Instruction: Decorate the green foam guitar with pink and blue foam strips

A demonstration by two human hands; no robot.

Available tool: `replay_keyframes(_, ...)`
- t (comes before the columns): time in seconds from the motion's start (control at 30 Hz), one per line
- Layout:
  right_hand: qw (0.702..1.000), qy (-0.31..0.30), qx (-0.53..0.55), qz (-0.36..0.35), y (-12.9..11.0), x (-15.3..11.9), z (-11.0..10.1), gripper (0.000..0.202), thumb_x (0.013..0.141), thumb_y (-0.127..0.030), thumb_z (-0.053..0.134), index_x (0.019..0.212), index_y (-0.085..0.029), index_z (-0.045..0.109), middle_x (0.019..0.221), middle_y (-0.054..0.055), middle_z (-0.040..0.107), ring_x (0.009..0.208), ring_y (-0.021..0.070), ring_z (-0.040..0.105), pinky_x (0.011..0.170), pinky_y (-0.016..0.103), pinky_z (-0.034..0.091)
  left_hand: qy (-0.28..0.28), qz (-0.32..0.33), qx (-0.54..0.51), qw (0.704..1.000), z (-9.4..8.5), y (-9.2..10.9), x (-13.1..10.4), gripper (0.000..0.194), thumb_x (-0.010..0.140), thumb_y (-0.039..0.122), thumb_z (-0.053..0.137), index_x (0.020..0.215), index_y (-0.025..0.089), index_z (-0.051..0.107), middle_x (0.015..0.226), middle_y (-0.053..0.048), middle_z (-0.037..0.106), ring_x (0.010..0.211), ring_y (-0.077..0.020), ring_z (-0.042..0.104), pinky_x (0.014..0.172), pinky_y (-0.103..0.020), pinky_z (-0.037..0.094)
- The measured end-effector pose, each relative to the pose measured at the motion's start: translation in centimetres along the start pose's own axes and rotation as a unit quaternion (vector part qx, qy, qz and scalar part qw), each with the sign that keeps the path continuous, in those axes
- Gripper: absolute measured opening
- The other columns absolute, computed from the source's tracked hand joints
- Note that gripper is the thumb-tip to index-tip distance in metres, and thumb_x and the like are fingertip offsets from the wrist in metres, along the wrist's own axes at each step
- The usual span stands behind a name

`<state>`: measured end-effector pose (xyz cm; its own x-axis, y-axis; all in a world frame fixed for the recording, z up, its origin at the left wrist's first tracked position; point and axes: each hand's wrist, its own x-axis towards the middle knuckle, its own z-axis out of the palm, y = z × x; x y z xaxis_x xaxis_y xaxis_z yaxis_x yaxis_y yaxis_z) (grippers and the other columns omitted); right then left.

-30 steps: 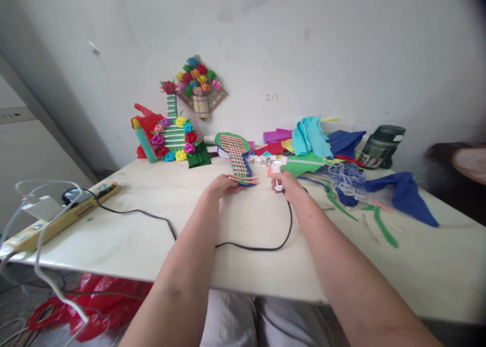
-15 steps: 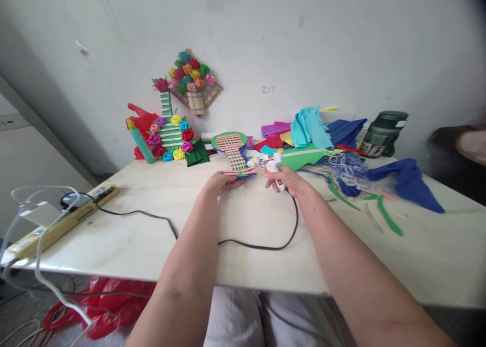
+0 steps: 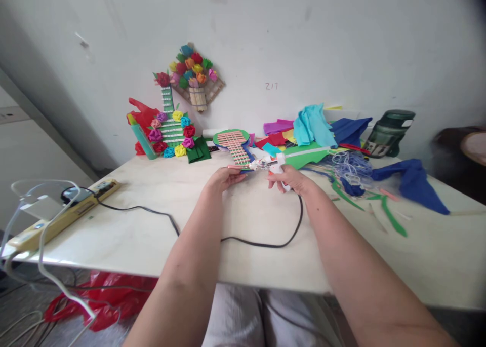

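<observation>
Against a pale wall (image 3: pixel 322 58) marked 217, we work at a white table (image 3: pixel 250 268). Our right hand (image 3: pixel 289 179) has its fingers clamped on a white glue gun (image 3: pixel 279 167), nozzle leftward. Our left hand (image 3: pixel 228 177) pinches pink strips (image 3: pixel 238 167) at the near end of the green, blue-edged cutout (image 3: pixel 232 143), which lies near the table's back, left of the gun.

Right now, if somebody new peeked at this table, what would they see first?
Probably the bright flower bouquet against the wall, with the flower-edged green guitar shape lower to its left. Then the white glue gun in the right hand, pointing toward the left hand, which pinches pink sticks by the striped board.
</observation>
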<state>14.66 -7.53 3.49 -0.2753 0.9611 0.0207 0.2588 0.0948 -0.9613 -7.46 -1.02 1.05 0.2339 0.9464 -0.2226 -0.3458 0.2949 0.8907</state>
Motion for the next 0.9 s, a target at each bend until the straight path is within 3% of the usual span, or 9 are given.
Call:
replay_keyframes(0.3,1.000,0.011,-0.023,-0.010,-0.7,-0.3,0.5,0.020,0.061,-0.030,0.066,0.065,-0.013,0.055,0.052,0.003,0.065,0.026,0.0048,0.040,0.031,0.020,0.028,0.042,-0.019,-0.007,0.999,0.6,0.5,-0.2,0.019,0.071,-0.005,0.053,0.076,0.009,0.064,0.064,-0.006,0.063,0.055,-0.0113,0.062,0.054,-0.018,0.052)
replay_keyframes(0.47,0.999,0.021,-0.035,-0.029,-0.1,0.2,0.4,0.019,0.063,-0.029,0.066,0.063,-0.013,0.056,0.053,0.003,0.065,0.026,0.0041,0.038,0.029,0.019,0.028,0.062,-0.006,0.016,0.998,0.7,0.7,-0.2,0.018,0.069,-0.001,0.055,0.076,0.012,0.065,0.051,0.000,0.056,0.034,-0.0013,0.041,0.031,-0.009,0.027)
replay_keyframes(0.67,0.996,0.043,-0.064,-0.050,0.8,0.9,0.3,0.019,0.066,-0.030,0.065,0.064,-0.013,0.057,0.052,0.003,0.064,0.027,0.0059,0.040,0.028,0.019,0.030,0.051,-0.028,0.014,0.998,0.9,1.1,-0.5,0.019,0.067,-0.003,0.052,0.076,0.011,0.061,0.056,-0.001,0.058,0.032,0.0009,0.029,0.028,-0.009,0.014)
replay_keyframes(0.9,0.990,0.077,-0.112,-0.038,-0.7,0.2,1.2,0.010,0.066,-0.022,0.065,0.064,-0.014,0.060,0.041,-0.002,0.056,0.025,0.0063,0.040,0.028,0.019,0.033,0.042,-0.029,0.008,0.999,0.9,1.1,-0.6,0.014,0.067,-0.001,0.054,0.072,0.012,0.056,0.057,-0.001,0.058,0.032,0.0019,0.026,0.030,-0.009,0.011)
